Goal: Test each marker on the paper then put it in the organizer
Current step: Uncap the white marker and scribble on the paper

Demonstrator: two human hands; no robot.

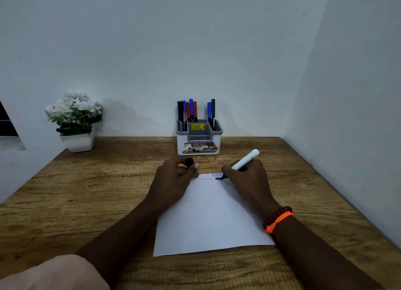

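The white marker point(245, 160) was gripped in the right hand point(247, 181), its dark tip touching the far edge of the paper point(208, 220) at the end of a black zigzag, beside a blue scribble. The left hand point(173, 181) pressed the paper's far left corner while pinching a black cap point(189, 162). Just beyond, the organizer point(198, 137) stood on the tabletop point(86, 192) against the wall, holding several capped markers, with a flower pot point(77, 141) well to its left.

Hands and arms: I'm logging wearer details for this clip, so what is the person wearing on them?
Both forearms are bare, with no sleeves in view. The right wrist carries two bracelets side by side: a dark red beaded bracelet and a bright orange braided band. The left hand and wrist show no jewellery, and the right hand shows no rings.
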